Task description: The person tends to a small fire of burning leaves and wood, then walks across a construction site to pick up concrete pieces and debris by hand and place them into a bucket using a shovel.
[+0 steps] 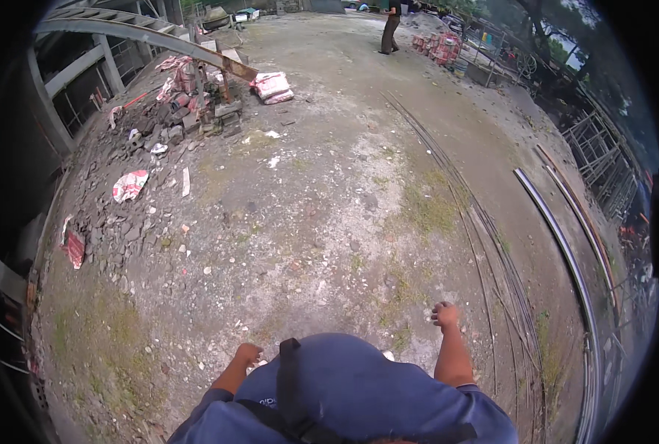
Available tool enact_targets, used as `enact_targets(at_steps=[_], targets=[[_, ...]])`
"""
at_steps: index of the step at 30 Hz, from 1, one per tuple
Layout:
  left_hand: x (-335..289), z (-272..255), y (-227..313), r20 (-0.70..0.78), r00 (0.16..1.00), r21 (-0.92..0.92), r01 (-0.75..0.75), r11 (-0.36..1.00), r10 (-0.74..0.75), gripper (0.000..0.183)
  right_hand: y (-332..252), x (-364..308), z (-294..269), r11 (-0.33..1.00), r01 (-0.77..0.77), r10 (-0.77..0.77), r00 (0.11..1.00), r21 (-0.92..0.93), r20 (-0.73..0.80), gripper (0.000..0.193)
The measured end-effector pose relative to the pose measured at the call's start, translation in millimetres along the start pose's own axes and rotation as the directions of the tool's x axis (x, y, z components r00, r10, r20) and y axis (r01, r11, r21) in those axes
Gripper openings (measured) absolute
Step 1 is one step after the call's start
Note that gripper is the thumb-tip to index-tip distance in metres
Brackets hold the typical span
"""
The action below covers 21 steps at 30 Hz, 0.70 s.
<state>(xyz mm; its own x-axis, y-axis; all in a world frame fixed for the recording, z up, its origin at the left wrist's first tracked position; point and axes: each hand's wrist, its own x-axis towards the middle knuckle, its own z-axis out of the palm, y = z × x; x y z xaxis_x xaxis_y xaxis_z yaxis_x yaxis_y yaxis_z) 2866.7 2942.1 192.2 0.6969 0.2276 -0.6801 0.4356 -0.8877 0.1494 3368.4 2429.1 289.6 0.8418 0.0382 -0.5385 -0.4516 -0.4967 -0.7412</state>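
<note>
My right hand [445, 314] is held out over the gravelly ground, its fingers loosely bent and a little apart, with nothing seen in them. Close to my body on the other side, my left hand [249, 354] hangs low. Its fingers show only in part and look slack, and no object appears in it. Both hands are off the ground and touch nothing. Nearest to the right hand are long thin metal rods [485, 222] lying along the ground.
At right lie long metal pipes [559, 222] and stacked metal frames [596, 140]. Rubble [141, 144], printed sacks [272, 86] and a sloping steel beam [144, 33] occupy the far left. Another person [391, 29] stands far ahead, near a pile of red-and-white sacks [440, 48].
</note>
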Motion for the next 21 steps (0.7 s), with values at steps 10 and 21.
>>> enact_targets(at_steps=[10,21], targets=[[-143.9,63.6,-205.2,0.138,0.748,-0.883,0.390,0.262,-0.649,0.032,215.0,-105.0,181.3,0.683,0.053,0.445,0.761,-0.729,0.472,0.020],[-152.2,65.0,-241.6,0.692,0.580,-0.691,0.359,-0.627,-0.430,0.022,-62.4,72.7,378.8,0.702,-0.359,0.539,0.832,-0.615,0.130,0.018]])
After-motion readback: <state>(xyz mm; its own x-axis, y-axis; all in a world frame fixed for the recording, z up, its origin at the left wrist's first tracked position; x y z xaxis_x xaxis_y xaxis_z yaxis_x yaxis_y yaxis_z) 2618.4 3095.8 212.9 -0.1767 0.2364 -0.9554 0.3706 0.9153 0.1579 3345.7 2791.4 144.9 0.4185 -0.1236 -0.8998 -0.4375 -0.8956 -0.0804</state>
